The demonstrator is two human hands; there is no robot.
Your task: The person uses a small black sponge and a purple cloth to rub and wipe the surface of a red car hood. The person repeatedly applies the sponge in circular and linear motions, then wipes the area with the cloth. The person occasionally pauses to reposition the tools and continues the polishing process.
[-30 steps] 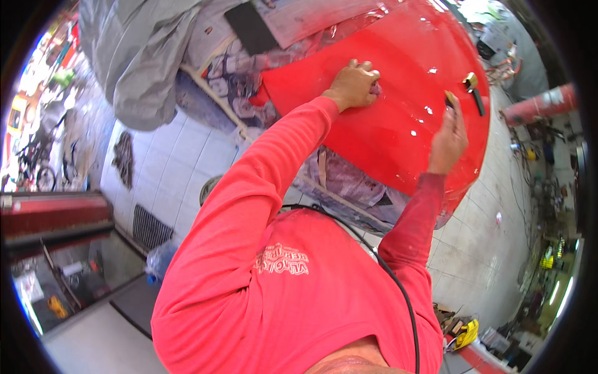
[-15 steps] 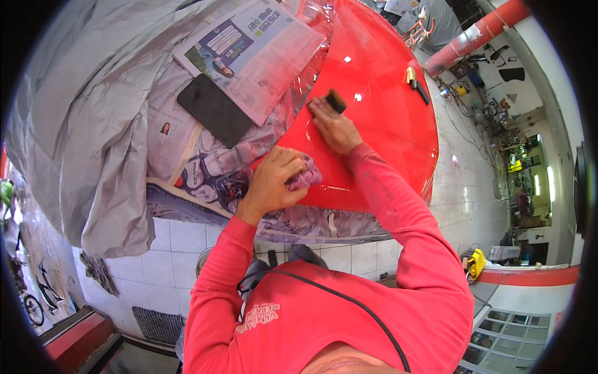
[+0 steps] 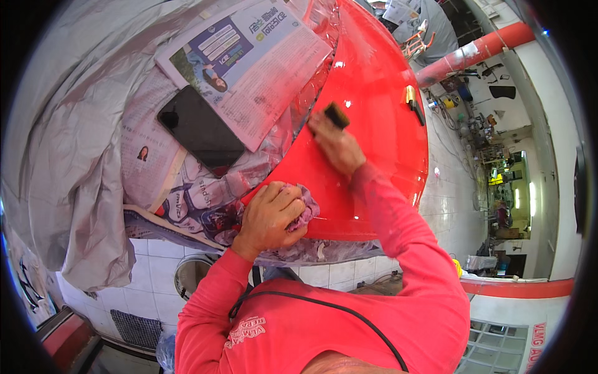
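Note:
A glossy red car body panel [image 3: 374,93] curves away in front of me. My right hand [image 3: 337,144] is closed on a small brownish block [image 3: 337,116] and rests over the middle of the panel; its fingers are slightly blurred. Lower left, at the panel's near corner, my left hand [image 3: 272,215] grips a bunched purple cloth [image 3: 306,209]. Part of the cloth is hidden under the fingers. Newspaper [image 3: 268,81] and clear plastic sheeting border the panel on the left.
A black smartphone [image 3: 200,129] lies on the newspaper. Grey sheeting [image 3: 75,131] drapes the far left. A gold-and-black object [image 3: 413,105] sits by the panel's right edge. Beyond are white floor tiles [image 3: 445,206] and a red post [image 3: 479,53]. A black cable [image 3: 324,303] crosses my chest.
The view has shifted, so the panel, papers and phone appear lower. My right hand with the block has moved slightly over the panel. The left hand still holds the cloth at the near corner.

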